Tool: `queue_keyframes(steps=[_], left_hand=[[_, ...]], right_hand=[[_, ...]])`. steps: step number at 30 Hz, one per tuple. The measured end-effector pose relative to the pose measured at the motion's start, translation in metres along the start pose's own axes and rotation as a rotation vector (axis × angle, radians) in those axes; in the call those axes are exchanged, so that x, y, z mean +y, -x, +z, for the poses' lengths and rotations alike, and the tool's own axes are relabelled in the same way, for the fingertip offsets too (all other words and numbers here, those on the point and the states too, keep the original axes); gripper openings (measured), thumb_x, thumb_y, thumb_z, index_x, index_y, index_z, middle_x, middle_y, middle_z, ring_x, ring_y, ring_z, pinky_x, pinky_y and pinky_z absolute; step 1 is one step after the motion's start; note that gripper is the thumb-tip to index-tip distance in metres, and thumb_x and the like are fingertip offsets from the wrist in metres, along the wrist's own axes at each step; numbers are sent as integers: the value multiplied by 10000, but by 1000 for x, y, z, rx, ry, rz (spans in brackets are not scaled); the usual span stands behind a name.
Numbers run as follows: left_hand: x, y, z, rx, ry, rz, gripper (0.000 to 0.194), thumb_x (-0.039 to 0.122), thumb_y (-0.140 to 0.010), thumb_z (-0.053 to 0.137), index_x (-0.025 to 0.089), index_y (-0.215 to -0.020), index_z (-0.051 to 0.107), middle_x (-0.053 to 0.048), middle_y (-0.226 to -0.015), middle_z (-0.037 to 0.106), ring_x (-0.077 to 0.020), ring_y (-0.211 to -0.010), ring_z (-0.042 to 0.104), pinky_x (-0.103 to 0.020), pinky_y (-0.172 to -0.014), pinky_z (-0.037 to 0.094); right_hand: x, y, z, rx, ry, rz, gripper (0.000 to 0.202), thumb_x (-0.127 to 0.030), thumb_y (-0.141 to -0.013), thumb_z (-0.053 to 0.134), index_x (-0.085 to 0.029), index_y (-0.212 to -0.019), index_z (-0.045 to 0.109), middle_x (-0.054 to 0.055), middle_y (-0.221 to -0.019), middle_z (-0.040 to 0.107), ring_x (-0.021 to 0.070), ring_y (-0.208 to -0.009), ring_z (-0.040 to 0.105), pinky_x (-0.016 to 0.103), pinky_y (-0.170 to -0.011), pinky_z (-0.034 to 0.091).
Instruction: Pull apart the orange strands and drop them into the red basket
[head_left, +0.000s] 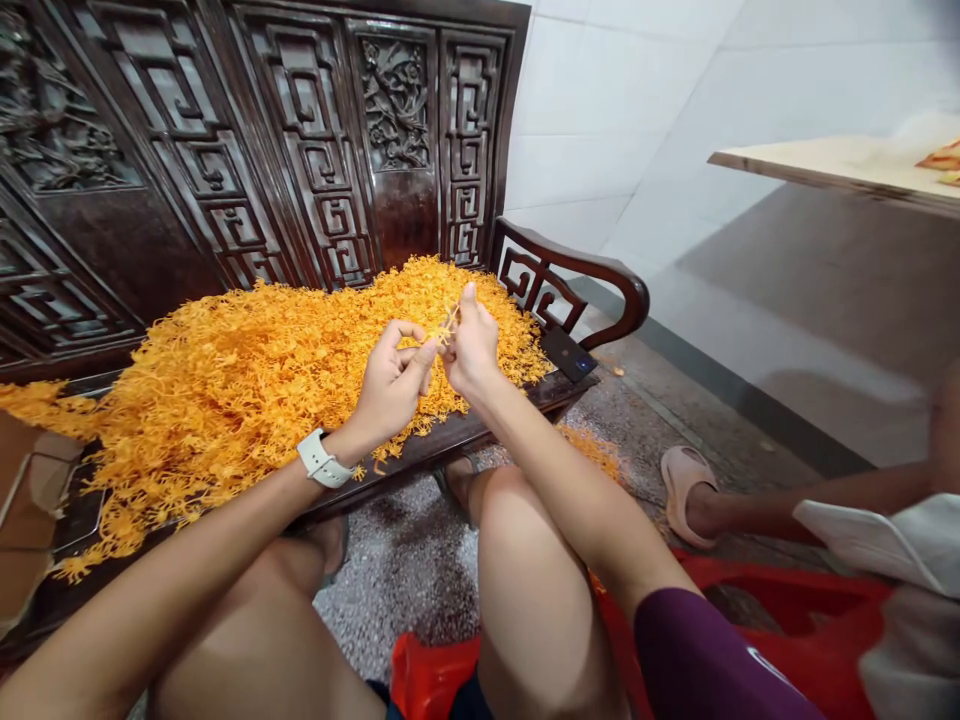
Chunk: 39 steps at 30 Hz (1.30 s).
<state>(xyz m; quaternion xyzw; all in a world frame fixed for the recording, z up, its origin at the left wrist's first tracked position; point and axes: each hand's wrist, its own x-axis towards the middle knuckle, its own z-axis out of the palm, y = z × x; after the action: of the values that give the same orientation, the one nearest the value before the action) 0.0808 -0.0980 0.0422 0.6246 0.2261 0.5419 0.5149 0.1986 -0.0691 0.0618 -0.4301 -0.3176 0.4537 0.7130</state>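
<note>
A small yellow-orange spidery piece [439, 335], thin-armed like a plastic flower part, is held between my two hands. My left hand [391, 378] pinches it from the left with thumb and index finger. My right hand [474, 345] has its fingers closed around its other side, thumb pointing up; the fingertips are partly hidden. Behind and below both hands spreads a large heap of similar orange pieces [247, 375], piled on a dark carved wooden bench [409, 455].
A dark phone [568, 353] lies at the bench's right end by the curved armrest [634, 290]. A cardboard box [30, 500] stands at left. Orange bits [596, 450] litter the floor. Another person's sandalled foot [694, 500] is at right, below a pale board [817, 165].
</note>
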Motion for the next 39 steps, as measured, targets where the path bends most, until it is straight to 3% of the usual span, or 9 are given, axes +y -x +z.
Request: queue_keyframes(steps=[3, 10, 20, 23, 26, 29, 34, 36, 39], left_hand=[[3, 4, -2, -39, -43, -67, 285, 436, -978, 700, 241, -1008, 494, 122, -501, 395, -70, -397, 321, -179, -388, 214], [16, 17, 13, -109, -13, -156, 192, 372, -1031, 605, 252, -1020, 456, 125, -524, 313, -77, -410, 240, -196, -386, 148], [44, 31, 35, -297, -10, -98, 162, 395, -1077, 524, 245, -1065, 461, 112, -585, 300, -92, -471, 236, -245, -442, 160], [47, 31, 38, -324, -156, 30, 115, 349, -1084, 499, 236, -1070, 511, 86, -624, 364, -101, -516, 320, -268, -511, 230], [49, 29, 41, -341, -322, 125, 95, 296, -1080, 470, 226, -1068, 533, 44, -748, 535, -112, -617, 468, -285, -618, 328], [51, 39, 45, -367, -476, 173, 129, 269, -1078, 422, 223, -1103, 540, -5, -847, 647, -143, -687, 562, -307, -645, 355], [50, 86, 60, -850, -623, 585, 252, 188, -949, 553, 285, -1181, 562, 16, -695, 666, -162, -538, 529, -347, -499, 196], [43, 93, 61, -841, -660, 600, 285, 188, -970, 532, 277, -1239, 560, 5, -705, 692, -167, -518, 535, -357, -496, 161], [26, 83, 52, -715, -661, 369, 324, 152, -1001, 448, 175, -1311, 540, -48, -729, 703, -184, -542, 564, -335, -507, 214]], right_hand=[[-11, -10, -11, 54, -10, -112, 545, -750, -891, 656, -276, -1004, 411, -96, -618, 375, 78, -439, 301, 268, -428, 227], [-30, -19, -28, -13, 166, -363, 491, -693, -906, 668, -291, -988, 398, -92, -613, 328, 87, -450, 302, 267, -438, 243], [-89, 8, -44, -212, 25, -365, 445, -541, -896, 776, -300, -948, 404, -138, -515, 273, 66, -366, 197, 237, -376, 189], [-87, 7, -46, -219, 45, -379, 475, -579, -878, 787, -302, -944, 407, -149, -504, 271, 62, -349, 180, 225, -363, 177], [-78, 6, -46, -237, 108, -321, 528, -639, -839, 799, -300, -933, 404, -161, -489, 267, 62, -345, 175, 214, -352, 177], [-82, -10, -56, -257, 206, -277, 516, -637, -836, 800, -297, -946, 428, -158, -501, 294, 61, -356, 183, 212, -359, 185], [-137, -58, -112, 16, 341, -338, 619, -626, -756, 853, -280, -822, 344, -167, -448, 236, 67, -378, 124, 225, -375, 97], [-163, -53, -132, -34, 490, -279, 557, -617, -769, 850, -273, -815, 414, -152, -441, 277, 68, -379, 146, 231, -383, 90], [-189, -12, -138, -284, 737, -154, 459, -618, -831, 816, -240, -778, 561, -95, -468, 361, 69, -397, 230, 236, -399, 171]])
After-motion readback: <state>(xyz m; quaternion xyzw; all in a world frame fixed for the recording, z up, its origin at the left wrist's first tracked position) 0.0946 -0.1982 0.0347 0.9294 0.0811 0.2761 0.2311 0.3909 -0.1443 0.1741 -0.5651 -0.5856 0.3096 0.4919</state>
